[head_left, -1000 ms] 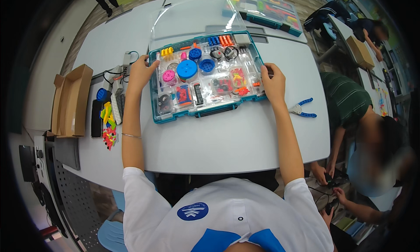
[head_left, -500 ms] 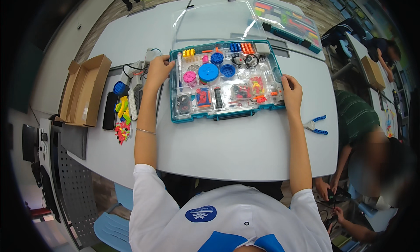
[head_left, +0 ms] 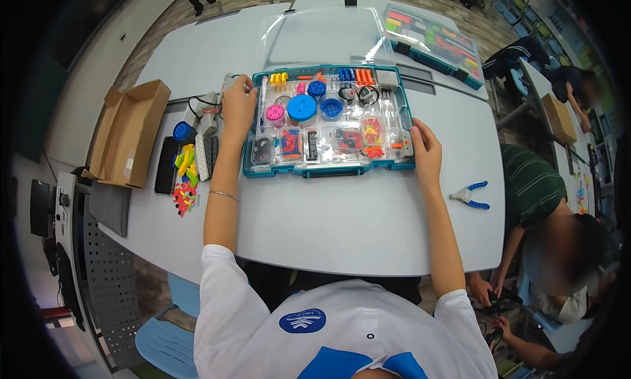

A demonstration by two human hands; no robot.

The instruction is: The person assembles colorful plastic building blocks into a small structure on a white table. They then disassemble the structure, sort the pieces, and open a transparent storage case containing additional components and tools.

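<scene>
A teal-edged parts case [head_left: 276,171] lies on the table in front of me, its clear lid [head_left: 322,34] folded back behind it. My left hand [head_left: 239,105] grips the case's left side near the far corner. At the opposite side, my right hand [head_left: 427,154] holds the case near its front right corner, fingers along the edge. Inside the compartments are a large blue wheel [head_left: 302,108], a blue cup-shaped part [head_left: 332,107], a pink gear [head_left: 275,113], coiled black cables [head_left: 367,95] and packs of small red parts [head_left: 291,143].
Blue-handled pliers [head_left: 470,195] lie to the right. On the left are an open cardboard box [head_left: 130,136], a black phone [head_left: 167,165], loose yellow parts [head_left: 186,161] and small red pieces [head_left: 185,198]. Another case [head_left: 434,44] sits behind. A co-worker [head_left: 536,188] bends at my right.
Both hands have shifted the parts case to the left across the table, with its lid behind. My right hand has moved left along with it.
</scene>
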